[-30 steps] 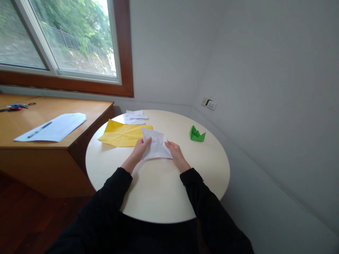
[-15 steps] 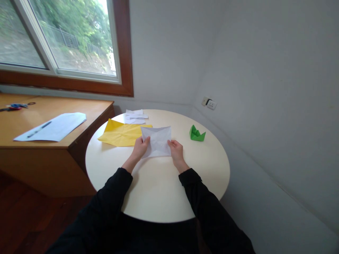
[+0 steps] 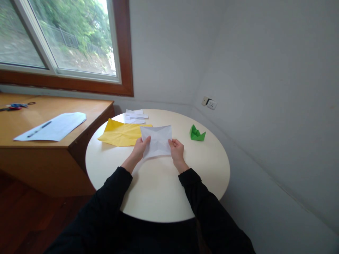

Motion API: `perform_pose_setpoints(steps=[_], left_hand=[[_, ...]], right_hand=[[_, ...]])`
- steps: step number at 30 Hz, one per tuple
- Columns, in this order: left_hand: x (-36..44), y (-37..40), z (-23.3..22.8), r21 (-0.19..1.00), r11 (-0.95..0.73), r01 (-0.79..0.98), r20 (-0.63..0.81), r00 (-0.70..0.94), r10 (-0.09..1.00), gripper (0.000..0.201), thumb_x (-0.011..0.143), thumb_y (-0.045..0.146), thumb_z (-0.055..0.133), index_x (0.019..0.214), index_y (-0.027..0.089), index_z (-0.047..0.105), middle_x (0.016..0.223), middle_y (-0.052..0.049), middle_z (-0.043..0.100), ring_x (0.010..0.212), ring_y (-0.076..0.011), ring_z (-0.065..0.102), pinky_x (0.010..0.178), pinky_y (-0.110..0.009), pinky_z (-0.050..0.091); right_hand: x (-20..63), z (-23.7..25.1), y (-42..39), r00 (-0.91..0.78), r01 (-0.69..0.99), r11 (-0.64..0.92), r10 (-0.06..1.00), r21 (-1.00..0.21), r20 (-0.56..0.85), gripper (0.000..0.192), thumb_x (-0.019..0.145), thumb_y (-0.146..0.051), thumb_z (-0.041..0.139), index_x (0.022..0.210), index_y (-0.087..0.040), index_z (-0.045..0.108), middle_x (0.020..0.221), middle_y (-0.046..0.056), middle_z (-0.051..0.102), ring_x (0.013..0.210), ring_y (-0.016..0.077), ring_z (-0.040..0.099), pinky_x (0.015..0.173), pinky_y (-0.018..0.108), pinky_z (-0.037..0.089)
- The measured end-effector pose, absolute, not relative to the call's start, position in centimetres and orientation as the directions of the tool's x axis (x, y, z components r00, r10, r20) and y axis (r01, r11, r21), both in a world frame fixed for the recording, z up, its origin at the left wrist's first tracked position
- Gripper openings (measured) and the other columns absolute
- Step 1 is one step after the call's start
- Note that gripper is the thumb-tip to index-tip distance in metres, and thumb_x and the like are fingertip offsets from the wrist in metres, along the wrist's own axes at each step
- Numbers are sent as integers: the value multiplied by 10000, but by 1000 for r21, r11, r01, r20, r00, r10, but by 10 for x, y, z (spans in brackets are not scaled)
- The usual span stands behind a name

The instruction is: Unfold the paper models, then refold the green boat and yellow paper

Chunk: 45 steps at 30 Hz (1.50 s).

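Note:
A creased sheet of white paper is held up over the round table, one side edge in each hand. My left hand pinches its left edge, thumb on the near face. At the right edge, my right hand grips the sheet between thumb and curled fingers. Behind my left hand lies a creased yellow sheet of paper, partly covered by the white one. A folded green paper boat stands on the table to the right of my right hand.
The round cream table stands in a wall corner. White paper pieces lie at its back edge. On the wooden desk to the left are white sheets, a pen and scissors. A wall socket is behind.
Both hands have moved very slightly apart, and the white paper between them has risen a little with its lower edge more bowed. Everything else stays in place.

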<state>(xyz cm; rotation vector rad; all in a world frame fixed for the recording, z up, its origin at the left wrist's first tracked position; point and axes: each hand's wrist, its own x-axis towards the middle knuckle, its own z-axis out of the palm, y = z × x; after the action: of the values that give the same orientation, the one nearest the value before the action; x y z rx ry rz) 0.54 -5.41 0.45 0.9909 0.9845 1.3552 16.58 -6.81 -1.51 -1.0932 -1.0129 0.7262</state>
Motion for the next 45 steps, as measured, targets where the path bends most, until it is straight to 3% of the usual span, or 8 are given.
perform_pose_setpoints(steps=[7,15,26,36,45], left_hand=[[8,-60,9,897,67,-437,-39,72,997,334,657,343,723,886,122,619,815,-110,714,759,-240,676,703,-352,549],[10,-62,10,873,95,-479,-62,85,994,284,685,299,711,885,124,613,821,-104,715,770,-237,678,725,-351,550],[9,-60,10,863,114,-491,-60,125,990,322,639,327,729,881,146,619,827,-94,716,783,-246,678,725,-352,551],[10,-68,11,887,32,-460,74,210,975,461,523,261,822,926,116,651,967,-122,701,850,-244,660,755,-326,518],[9,-65,7,892,45,-450,57,210,976,460,511,282,826,906,125,652,947,-118,704,837,-236,662,773,-351,511]], right_hand=[[165,-15,-68,387,-9,331,871,-944,302,286,660,-445,644,670,-174,553,558,-26,560,517,109,448,519,243,359],[165,-15,-69,389,-15,336,870,-942,305,296,662,-452,646,675,-171,553,556,-25,561,518,110,459,519,244,368],[165,-13,-71,381,11,347,866,-938,325,317,672,-484,630,674,-180,539,560,-22,568,522,113,469,507,242,373],[160,-9,-75,338,54,395,857,-917,389,303,699,-485,601,690,-190,530,576,-11,580,536,136,522,522,256,412],[161,-8,-76,344,70,414,844,-908,411,299,718,-483,591,710,-190,536,624,8,607,596,158,565,555,271,445]])
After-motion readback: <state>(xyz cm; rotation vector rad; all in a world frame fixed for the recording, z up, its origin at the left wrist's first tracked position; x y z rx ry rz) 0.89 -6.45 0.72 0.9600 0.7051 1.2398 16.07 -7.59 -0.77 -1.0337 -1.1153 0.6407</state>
